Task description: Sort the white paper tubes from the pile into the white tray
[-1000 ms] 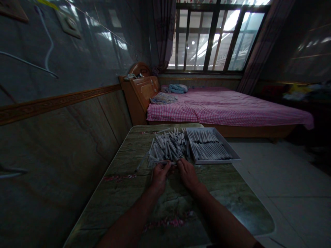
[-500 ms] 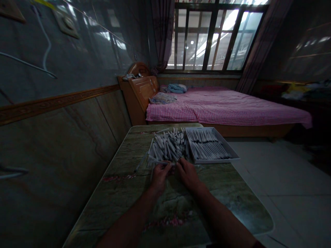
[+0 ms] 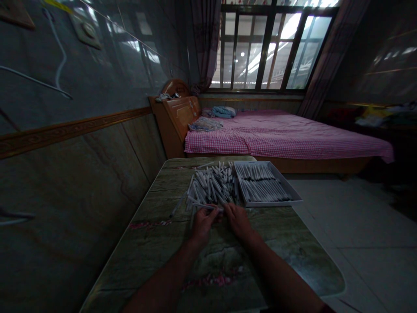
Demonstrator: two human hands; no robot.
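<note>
"What occupies the hands here?"

"At a low table (image 3: 156, 252), a person's left hand (image 3: 202, 224) pinches a slim pen (image 3: 202, 205) near its right-hand end, the shaft pointing left along the near edge of a heap of loose pens (image 3: 211, 182). The right hand (image 3: 239, 221) curls in at that same end, fingertips bunched; whether it grips the pen itself or some small part cannot be told in the dim light."

"Why that hold, and why this layout?"

"The sideways pinch probably steadies the shaft while leaving its end within reach of both sets of fingertips. The heap sits directly ahead, likely to keep any pen a short reach away. A shallow white box (image 3: 273, 203) stands just beside it, at the table's right edge, its low walls perhaps meant to stop the rows inside from rolling away."

"And how do the pens look?"

"The one in hand appears straight and whitish, its finer detail blurred. The heap's are pale too, some dark-ended, crossing at many angles. Inside the box, others lie slanted in two rows, dark ends toward the near side. A stray pen (image 3: 178, 206), dark at its tip, slants off the heap's left. Beyond stands a bed under a pink checked cover (image 3: 276, 134)."
</note>
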